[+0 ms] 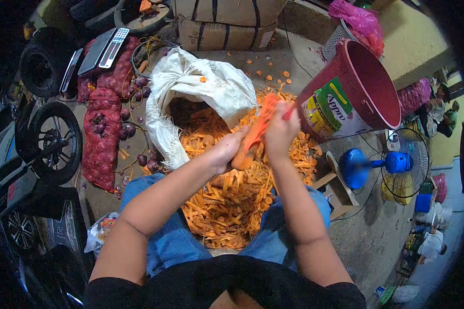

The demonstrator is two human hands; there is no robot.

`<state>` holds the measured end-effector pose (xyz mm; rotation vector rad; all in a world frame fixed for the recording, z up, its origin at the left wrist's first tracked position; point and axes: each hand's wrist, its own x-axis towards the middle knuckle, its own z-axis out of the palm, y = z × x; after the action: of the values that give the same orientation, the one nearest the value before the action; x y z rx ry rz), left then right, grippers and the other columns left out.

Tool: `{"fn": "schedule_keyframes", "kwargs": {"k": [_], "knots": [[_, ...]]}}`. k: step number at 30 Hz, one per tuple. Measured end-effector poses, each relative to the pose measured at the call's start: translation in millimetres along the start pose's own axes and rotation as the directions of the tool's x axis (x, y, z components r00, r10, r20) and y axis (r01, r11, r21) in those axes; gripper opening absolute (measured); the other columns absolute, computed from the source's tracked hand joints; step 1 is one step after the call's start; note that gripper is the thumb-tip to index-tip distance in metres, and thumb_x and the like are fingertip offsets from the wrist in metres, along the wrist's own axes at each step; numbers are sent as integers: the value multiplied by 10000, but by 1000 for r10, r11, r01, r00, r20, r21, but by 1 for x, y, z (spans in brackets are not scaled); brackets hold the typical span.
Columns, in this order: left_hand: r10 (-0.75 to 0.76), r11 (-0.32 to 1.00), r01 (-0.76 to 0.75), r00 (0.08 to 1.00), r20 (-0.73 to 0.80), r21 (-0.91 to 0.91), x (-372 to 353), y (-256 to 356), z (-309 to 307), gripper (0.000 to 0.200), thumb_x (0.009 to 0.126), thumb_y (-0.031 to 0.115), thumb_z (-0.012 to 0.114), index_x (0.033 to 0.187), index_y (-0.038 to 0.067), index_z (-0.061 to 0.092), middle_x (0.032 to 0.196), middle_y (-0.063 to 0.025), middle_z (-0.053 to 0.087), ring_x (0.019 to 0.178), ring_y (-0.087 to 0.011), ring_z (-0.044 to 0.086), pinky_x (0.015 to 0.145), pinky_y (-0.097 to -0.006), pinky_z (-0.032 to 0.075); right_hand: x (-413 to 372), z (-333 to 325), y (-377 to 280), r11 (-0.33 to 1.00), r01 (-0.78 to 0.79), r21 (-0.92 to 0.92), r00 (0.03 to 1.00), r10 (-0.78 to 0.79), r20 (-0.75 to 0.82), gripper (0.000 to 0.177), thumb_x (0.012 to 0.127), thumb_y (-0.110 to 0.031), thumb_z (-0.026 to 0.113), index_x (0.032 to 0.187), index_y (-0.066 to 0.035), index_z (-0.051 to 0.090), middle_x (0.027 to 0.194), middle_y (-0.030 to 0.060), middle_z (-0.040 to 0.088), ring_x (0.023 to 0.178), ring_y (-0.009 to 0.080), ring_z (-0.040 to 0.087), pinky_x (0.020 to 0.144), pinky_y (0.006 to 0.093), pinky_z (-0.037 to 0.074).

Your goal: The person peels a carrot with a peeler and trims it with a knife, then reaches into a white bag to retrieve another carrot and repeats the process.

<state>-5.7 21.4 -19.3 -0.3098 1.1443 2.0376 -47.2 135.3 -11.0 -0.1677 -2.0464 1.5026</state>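
Note:
My left hand (229, 152) is closed around the thick end of an orange carrot (253, 138), held at a slant above a heap of carrot peels (227, 198). My right hand (282, 135) is closed close against the carrot's right side. From its top sticks out the red handle of what looks like a peeler (289, 111); the blade is hidden and blurred. Just beyond my hands, a white woven sack (206, 85) lies with its mouth towards me, peels and carrots inside and spilling out of it.
A dark red bucket (314, 98) stands tilted in view right of the heap. A blue fan (399, 162) and a cardboard box (340, 193) are further right. Net sacks of red onions (102, 139) and a scale (105, 51) lie left. Taped cartons (224, 33) stand behind.

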Motion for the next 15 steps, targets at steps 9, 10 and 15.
{"fn": "schedule_keyframes", "kwargs": {"k": [9, 10, 15], "knots": [[-33, 991, 41, 997, 63, -125, 11, 2, -12, 365, 836, 328, 317, 1027, 50, 455, 926, -76, 542, 789, -156, 545, 699, -291, 454, 31, -21, -5, 957, -257, 133, 945, 278, -173, 199, 812, -176, 434, 686, -27, 474, 593, -13, 431, 533, 80, 390, 493, 247, 329], [-19, 997, 20, 1000, 4, -79, 10, 4, -13, 366, 841, 338, 295, 1010, 60, 462, 902, -65, 549, 764, -154, 549, 673, -294, 464, 24, -13, 6, 971, -182, 156, 973, 201, -117, 198, 815, -176, 431, 680, -34, 459, 608, -18, 417, 549, 70, 372, 502, 235, 323], [96, 949, -96, 995, -15, -302, 23, -5, -8, 366, 858, 329, 249, 1033, 77, 447, 898, -50, 545, 743, -142, 548, 642, -281, 466, -20, 3, -11, 993, -74, 90, 991, 64, 117, 199, 798, -167, 436, 714, 11, 462, 602, 81, 484, 563, 160, 451, 521, 298, 366]]}}
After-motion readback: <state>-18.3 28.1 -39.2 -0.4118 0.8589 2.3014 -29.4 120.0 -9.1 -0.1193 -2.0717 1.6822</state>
